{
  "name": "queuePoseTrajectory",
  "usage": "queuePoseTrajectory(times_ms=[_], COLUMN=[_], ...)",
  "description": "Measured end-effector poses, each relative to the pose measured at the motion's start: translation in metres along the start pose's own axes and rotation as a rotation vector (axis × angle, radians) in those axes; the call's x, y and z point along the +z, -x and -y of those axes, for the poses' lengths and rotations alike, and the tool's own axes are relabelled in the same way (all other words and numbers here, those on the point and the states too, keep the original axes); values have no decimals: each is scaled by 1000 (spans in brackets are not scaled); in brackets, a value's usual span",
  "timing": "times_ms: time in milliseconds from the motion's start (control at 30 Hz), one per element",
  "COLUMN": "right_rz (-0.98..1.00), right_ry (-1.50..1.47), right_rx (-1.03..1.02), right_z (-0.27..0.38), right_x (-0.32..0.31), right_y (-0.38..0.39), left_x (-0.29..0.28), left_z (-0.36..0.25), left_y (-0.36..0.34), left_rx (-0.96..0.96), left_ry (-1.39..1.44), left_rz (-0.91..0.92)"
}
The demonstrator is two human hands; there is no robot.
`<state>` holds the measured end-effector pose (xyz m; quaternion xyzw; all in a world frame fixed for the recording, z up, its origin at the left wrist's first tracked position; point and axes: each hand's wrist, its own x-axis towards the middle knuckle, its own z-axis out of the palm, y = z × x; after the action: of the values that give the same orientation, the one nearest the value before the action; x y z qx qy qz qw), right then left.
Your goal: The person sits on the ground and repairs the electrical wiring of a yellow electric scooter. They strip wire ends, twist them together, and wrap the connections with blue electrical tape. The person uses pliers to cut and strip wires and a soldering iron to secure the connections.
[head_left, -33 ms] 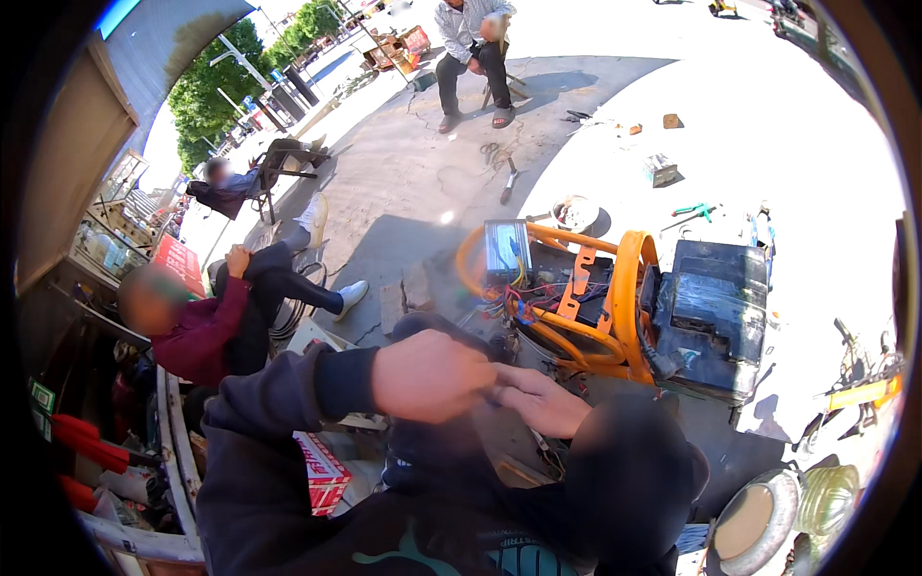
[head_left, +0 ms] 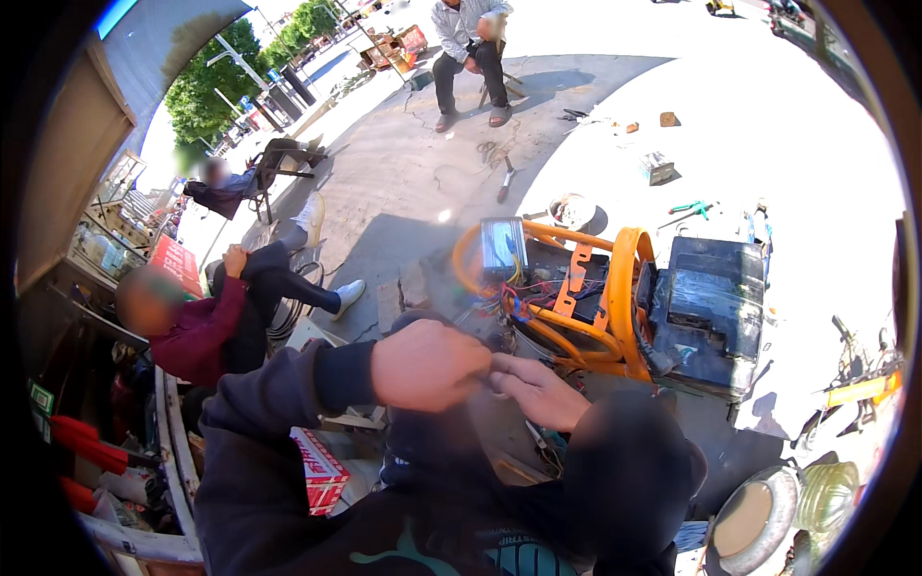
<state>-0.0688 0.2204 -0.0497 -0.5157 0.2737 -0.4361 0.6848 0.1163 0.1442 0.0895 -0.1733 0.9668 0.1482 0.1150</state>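
Observation:
My left hand [head_left: 427, 365] is curled closed, back of the hand uppermost, in front of my chest. Its fingertips meet those of my right hand [head_left: 543, 392], which is pinched closed from the other side. Whatever lies between the fingers is hidden or too small to make out. A dark, blurred shape [head_left: 629, 470] covers the right wrist. Just beyond the hands, an orange tubular frame [head_left: 629, 288] lies on the ground with loose coloured wires [head_left: 523, 298] and a silver metal box [head_left: 502, 247] on it. A large black plastic case [head_left: 713, 307] sits at its right end.
A person in a dark red top [head_left: 206, 331] sits at left, legs stretched toward the middle. Two more people sit farther back. A hammer-like tool [head_left: 506, 180], a round pan [head_left: 571, 211] and green-handled pliers [head_left: 693, 207] lie beyond the frame. A red-and-white box [head_left: 322, 472] stands near my left elbow.
The surroundings have shifted slightly leftward in the view. My right fingers look a little more bent, and both hands remain together.

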Motion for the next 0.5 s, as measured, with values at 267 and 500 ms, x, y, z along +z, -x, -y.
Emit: queuePoseTrajectory(times_ms=[267,500], right_rz=[-170,-174], right_ry=[-13,-238], right_rx=[13,-45], right_z=[-3,-8], right_x=[-7,-8], right_y=[4,16], left_x=[5,12], left_z=[18,12], left_y=[-29,-43], left_rx=[-271,-257], left_ry=[236,206], left_rz=[-61,9])
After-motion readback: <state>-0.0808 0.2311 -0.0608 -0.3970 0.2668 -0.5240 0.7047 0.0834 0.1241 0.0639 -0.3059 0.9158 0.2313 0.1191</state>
